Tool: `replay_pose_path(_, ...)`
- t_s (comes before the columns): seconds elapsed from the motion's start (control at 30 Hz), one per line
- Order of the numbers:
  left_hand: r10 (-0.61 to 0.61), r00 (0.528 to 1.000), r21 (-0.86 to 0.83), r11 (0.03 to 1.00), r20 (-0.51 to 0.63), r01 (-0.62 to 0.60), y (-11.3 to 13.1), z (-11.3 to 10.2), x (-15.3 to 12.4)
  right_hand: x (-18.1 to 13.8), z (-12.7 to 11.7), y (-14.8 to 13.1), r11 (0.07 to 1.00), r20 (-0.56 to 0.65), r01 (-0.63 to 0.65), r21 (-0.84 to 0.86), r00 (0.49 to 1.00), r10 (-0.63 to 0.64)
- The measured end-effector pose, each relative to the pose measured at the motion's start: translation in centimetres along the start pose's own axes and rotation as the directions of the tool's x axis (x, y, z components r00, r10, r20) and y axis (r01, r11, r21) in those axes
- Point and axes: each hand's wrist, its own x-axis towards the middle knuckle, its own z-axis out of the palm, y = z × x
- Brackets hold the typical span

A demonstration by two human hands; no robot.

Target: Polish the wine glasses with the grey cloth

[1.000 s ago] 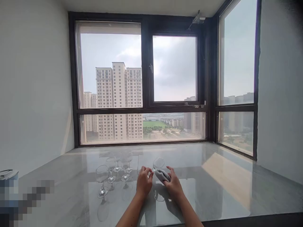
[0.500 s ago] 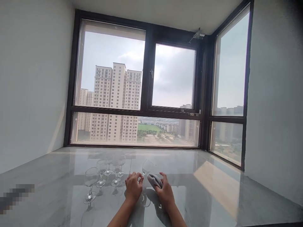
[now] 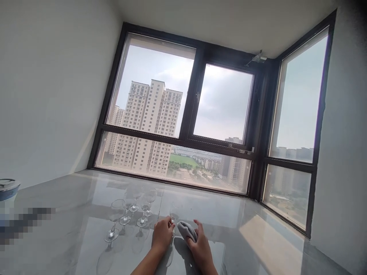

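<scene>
left hand (image 3: pixel 163 235) clenched on the stem of a wine glass (image 3: pixel 175 210), bowl upright just beyond the fingers, base hidden behind that hand. right hand (image 3: pixel 201 250) grasping a folded grey cloth (image 3: pixel 186 230), cloth just beside the stem, contact can't tell. cluster of empty glasses (image 3: pixel 126 210) stands left of the left hand on the glossy counter (image 3: pixel 258 236); blue tub (image 3: pixel 8 188) far left
</scene>
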Motion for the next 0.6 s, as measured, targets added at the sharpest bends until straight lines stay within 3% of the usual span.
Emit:
replay_pose_path(0.3, 0.058, 0.995, -0.023, 0.998, 0.085, -0.056, -0.5, 1.0, 0.3, -0.1, 0.3, 0.0, 0.999, 0.01, 0.014, -0.036, 1.0, -0.014)
replay_pose_path(0.47, 0.238, 0.955, -0.162, 0.964, 0.179, -0.21, -0.6, 1.0, 0.0, -0.1, 0.3, -0.1, 1.0, -0.014, 0.004, -0.022, 1.0, -0.005)
replay_pose_path(0.6, 0.349, 0.923, -0.247, 0.92, 0.161, -0.305, -0.7, 1.3, -0.2, -0.3, 0.2, -0.7, 1.0, -0.019, -0.009, -0.028, 1.0, 0.009)
